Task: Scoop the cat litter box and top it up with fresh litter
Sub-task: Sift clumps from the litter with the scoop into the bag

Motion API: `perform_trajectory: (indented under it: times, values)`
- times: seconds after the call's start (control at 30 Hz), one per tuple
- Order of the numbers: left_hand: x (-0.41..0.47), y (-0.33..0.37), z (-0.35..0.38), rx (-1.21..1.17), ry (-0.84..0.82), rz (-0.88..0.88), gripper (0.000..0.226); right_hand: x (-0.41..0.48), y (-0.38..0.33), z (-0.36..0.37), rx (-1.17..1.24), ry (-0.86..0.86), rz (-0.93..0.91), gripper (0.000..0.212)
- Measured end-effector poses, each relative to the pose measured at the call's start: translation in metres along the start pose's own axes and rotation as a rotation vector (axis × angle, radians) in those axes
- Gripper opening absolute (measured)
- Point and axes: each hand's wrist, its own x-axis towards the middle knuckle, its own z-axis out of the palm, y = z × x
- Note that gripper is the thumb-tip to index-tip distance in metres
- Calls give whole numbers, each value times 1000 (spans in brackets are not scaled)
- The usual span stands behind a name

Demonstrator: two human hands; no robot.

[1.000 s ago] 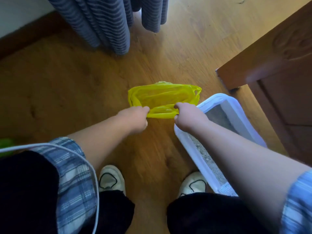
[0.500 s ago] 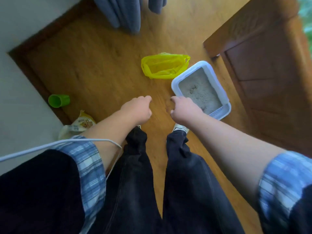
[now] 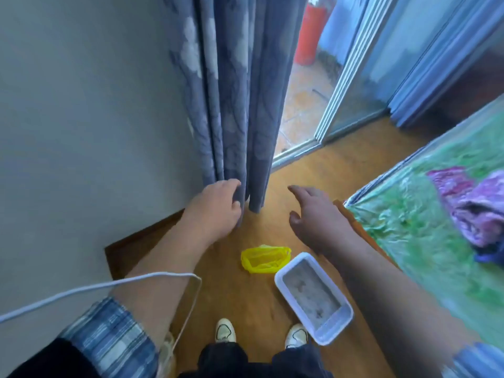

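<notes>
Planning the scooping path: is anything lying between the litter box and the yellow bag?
Nothing visible does. Only a strip of bare floor separates the box from the bag, which lies just past its far left corner. The left hand grips the curtain.

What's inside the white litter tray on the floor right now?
The white rectangular plastic litter tray holds grey granular litter with a couple of darker clumps on top. Anything buried under the surface is covered.
</notes>
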Motion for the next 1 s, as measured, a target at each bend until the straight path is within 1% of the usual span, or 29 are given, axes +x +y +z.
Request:
perform_trajectory:
  times: [0.17,0.27,0.37,0.5,0.57,0.63,0.77,0.87,1.0]
  values:
    - [-6,13,-99,70,233,55,50,-8,-53,-92,20,255,-135,59]
    - [-13,25,-143,108,317,56,50,-12,-75,-133,18,342,-223,61]
    - [-24,37,-169,140,369,49,49,-19,-85,-158,49,375,-287,61]
    - [-39,54,-183,179,432,-3,53,-27,-83,-172,90,349,-357,60]
    - [-50,62,-181,167,462,-63,56,-29,-77,-174,79,313,-403,60]
    - [-61,65,-175,153,446,-113,59,-29,-73,-174,74,286,-437,61]
    - [-108,73,-146,108,446,-262,64,-39,-67,-168,52,209,-559,61]
    - [-154,75,-126,95,454,-397,64,-54,-77,-152,34,136,-672,60]
    - [-225,77,-103,69,525,-604,61,-81,-103,-124,22,12,-823,62]
